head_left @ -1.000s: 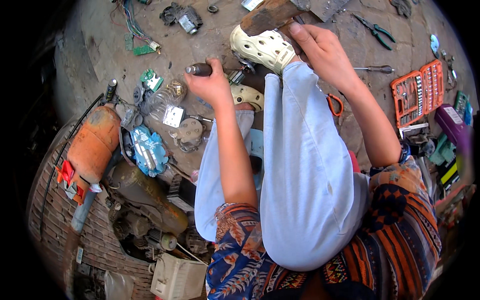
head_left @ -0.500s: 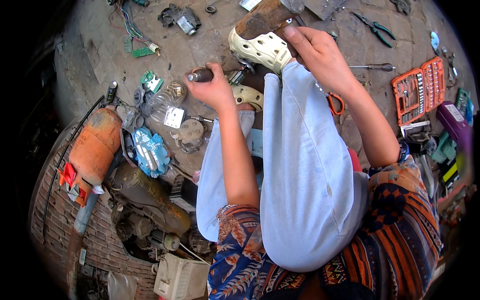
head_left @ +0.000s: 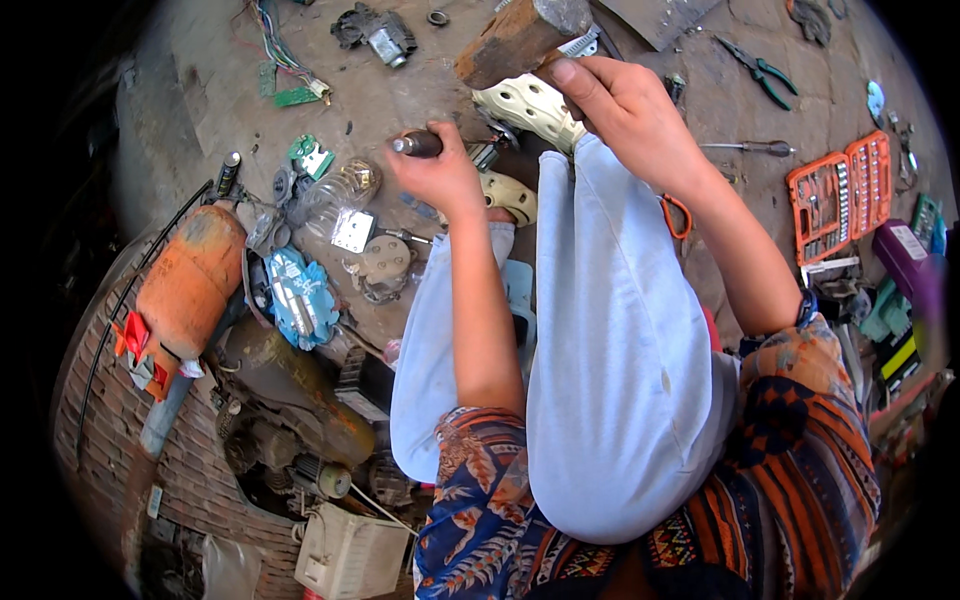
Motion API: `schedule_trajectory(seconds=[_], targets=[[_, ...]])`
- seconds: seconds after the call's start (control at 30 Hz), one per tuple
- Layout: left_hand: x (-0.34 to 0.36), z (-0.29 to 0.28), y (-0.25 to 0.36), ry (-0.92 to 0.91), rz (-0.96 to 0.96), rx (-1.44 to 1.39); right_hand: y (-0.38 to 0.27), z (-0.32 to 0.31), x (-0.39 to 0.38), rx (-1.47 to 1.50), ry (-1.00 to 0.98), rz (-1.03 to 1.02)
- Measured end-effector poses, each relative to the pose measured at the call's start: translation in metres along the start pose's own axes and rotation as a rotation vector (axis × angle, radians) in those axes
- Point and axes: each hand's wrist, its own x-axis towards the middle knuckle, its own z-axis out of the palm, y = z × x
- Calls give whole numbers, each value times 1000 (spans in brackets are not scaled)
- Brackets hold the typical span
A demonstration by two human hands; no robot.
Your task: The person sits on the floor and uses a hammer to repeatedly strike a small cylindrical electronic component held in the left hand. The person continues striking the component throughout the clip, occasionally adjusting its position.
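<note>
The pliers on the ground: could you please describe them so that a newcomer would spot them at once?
At the right lies an open orange tool case. Above and left of it, beyond the screwdriver, lie the pliers. Two teal handles set them apart from the screwdriver's single brown one.

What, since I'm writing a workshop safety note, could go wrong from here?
The right hand seems to grip the rusty block, which appears over a clog full of holes; if dropped, it might hurt the wearer. The left hand, bare around the dark cylinder, could get bruised if the block swung across.
</note>
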Motion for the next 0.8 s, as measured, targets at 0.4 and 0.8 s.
schedule_trajectory(seconds=[0.4,0.8], targets=[[-4,-5,-4,-15,32,-96,-47,19,6,41,-105,-232],[-4,-24,-37,37,-242,-359,-47,52,10,-105,-341,-135]])
